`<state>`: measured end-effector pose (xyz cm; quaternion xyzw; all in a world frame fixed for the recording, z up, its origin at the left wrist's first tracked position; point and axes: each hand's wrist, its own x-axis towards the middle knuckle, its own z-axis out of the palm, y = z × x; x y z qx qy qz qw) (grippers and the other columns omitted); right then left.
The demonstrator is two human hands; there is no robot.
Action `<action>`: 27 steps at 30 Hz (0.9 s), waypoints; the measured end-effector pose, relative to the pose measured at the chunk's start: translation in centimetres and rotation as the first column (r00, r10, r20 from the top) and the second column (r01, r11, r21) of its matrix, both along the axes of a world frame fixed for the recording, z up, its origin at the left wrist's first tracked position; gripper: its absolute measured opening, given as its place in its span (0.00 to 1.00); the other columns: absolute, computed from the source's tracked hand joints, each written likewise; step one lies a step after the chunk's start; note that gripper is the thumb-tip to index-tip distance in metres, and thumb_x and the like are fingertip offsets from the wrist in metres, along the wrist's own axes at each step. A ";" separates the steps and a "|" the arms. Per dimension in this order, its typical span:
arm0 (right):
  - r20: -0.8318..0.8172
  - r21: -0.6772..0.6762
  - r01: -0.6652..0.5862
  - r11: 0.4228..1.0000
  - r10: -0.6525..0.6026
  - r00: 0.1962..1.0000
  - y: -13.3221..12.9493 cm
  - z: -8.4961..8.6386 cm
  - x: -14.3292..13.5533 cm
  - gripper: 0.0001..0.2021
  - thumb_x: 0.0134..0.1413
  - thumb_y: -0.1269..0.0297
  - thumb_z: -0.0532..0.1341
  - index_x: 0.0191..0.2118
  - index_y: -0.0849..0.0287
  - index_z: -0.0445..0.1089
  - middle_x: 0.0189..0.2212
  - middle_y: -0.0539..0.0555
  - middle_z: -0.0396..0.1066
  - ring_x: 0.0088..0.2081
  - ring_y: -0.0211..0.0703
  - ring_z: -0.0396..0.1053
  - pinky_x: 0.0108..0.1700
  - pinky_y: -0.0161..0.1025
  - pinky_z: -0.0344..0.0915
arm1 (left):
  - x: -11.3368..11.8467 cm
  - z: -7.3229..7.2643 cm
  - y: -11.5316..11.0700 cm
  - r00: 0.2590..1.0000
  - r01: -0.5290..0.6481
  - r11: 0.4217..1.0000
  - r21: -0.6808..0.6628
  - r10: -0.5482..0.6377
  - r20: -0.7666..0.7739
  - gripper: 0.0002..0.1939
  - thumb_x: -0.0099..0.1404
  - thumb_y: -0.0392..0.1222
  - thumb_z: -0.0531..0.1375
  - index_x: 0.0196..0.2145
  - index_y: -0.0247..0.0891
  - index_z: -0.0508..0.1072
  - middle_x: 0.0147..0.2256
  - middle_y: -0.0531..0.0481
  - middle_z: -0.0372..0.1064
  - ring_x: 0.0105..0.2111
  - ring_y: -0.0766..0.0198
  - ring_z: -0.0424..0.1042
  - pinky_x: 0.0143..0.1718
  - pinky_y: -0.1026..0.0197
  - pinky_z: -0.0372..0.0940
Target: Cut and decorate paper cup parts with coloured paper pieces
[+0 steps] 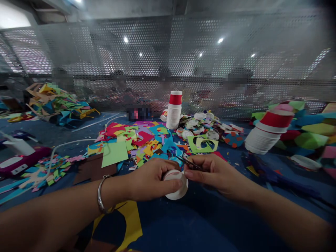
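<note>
My left hand [164, 176] grips a white paper cup [180, 193] low over the blue table, thumb lying across it. Close on its right, my right hand [210, 173] is closed around dark, narrow scissors [189, 162], whose slim blades point up and left past the cup's edge. The fingers hide the scissors' handles. Just beyond both hands lies a heap of coloured paper scraps [147, 143], with a light green sheet [114, 154] on its near left side.
Stacked paper cups stand behind the heap [173, 115] and lean at the right [267, 133]. Cut cup pieces [199, 122] lie between them. A purple power strip [23, 161] with a white cable is at left. Yellow cut paper [132, 224] lies nearest me. A perforated metal screen [147, 63] stands behind.
</note>
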<state>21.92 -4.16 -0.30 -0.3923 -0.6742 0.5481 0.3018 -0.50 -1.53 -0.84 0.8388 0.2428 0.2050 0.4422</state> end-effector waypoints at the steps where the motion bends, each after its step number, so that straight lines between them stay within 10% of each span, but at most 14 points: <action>1: -0.013 -0.027 -0.013 1.000 0.013 1.000 -0.1 0.1 0.0 0.19 0.58 0.49 0.69 0.34 0.61 0.68 0.24 0.44 0.56 0.23 0.30 0.47 0.23 0.32 0.43 | 0.0 0.1 -0.2 1.000 0.001 0.997 0.079 -0.001 -0.004 0.11 0.65 0.43 0.59 0.27 0.36 0.69 0.25 0.54 0.61 0.26 0.69 0.60 0.27 0.65 0.55; 6: -0.027 -0.001 0.064 0.998 -0.064 0.998 -0.5 0.7 -0.1 0.18 0.59 0.47 0.67 0.34 0.59 0.68 0.21 0.41 0.51 0.20 0.29 0.42 0.21 0.33 0.38 | 0.0 0.2 -0.2 0.994 -0.077 0.957 0.279 0.052 0.095 0.11 0.68 0.43 0.58 0.28 0.37 0.71 0.27 0.52 0.67 0.29 0.67 0.65 0.31 0.64 0.59; 13: 0.084 0.282 0.134 0.950 -0.164 0.983 -0.4 0.7 0.2 0.20 0.64 0.43 0.60 0.37 0.58 0.72 0.27 0.48 0.62 0.27 0.35 0.55 0.28 0.34 0.52 | -0.1 -0.6 1.1 0.958 -0.265 0.956 0.130 0.245 0.150 0.10 0.67 0.44 0.61 0.31 0.37 0.75 0.29 0.54 0.70 0.28 0.68 0.63 0.29 0.64 0.57; 27: 0.303 0.502 0.074 0.862 -0.255 0.918 -0.9 0.3 0.0 0.19 0.66 0.44 0.58 0.36 0.57 0.68 0.25 0.47 0.62 0.26 0.37 0.56 0.27 0.37 0.51 | -0.1 -0.4 0.7 0.955 -0.230 0.961 0.151 0.193 0.224 0.06 0.64 0.38 0.62 0.29 0.36 0.73 0.29 0.54 0.68 0.31 0.67 0.65 0.34 0.64 0.58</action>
